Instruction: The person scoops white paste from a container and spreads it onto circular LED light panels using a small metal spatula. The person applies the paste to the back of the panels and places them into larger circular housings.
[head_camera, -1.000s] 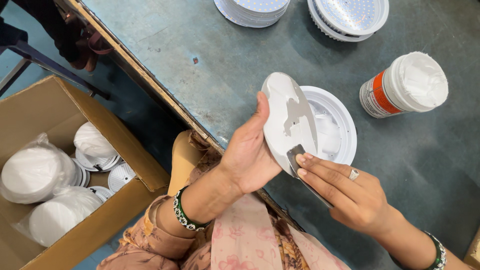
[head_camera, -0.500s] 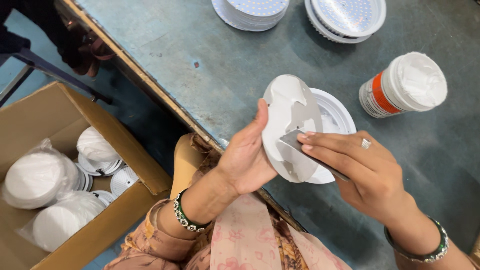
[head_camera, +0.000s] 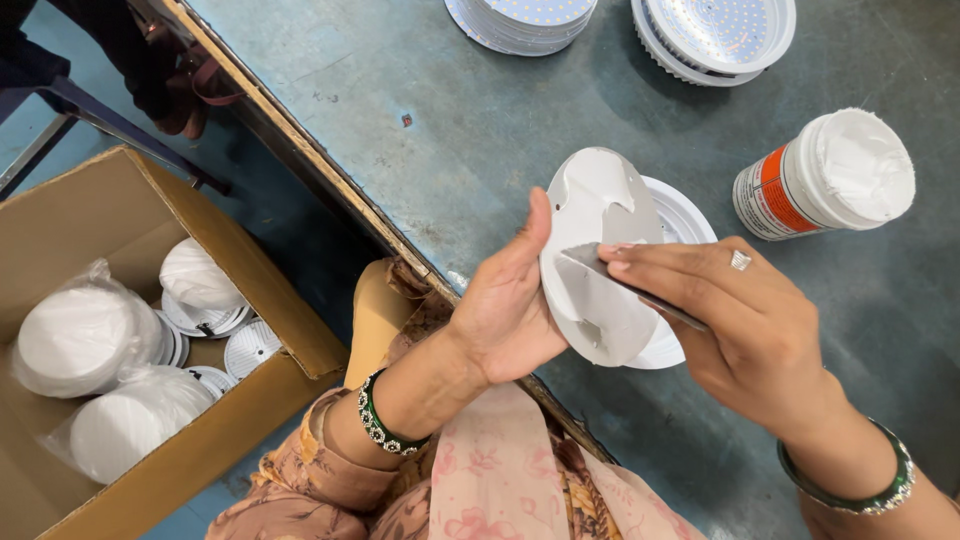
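Note:
My left hand (head_camera: 510, 310) grips a round metal plate (head_camera: 595, 250) smeared with white paste, holding it tilted on edge over the table's near edge. My right hand (head_camera: 745, 320) holds a thin flat metal spreader (head_camera: 625, 282), its blade pressed against the plate's face. Right behind the plate lies a white round lamp housing (head_camera: 685, 225) on the table. An open jar of white paste (head_camera: 830, 175) with an orange-and-white label lies tilted to the right of it.
Two stacks of round white LED discs (head_camera: 525, 18) (head_camera: 715, 35) sit at the far edge of the grey table (head_camera: 400, 90). A cardboard box (head_camera: 110, 210) on the floor at left holds bagged white round covers and several housings.
My right hand has lifted from below the plate to across its face, dragging the spreader over the paste. The plate has tilted a little in my left hand.

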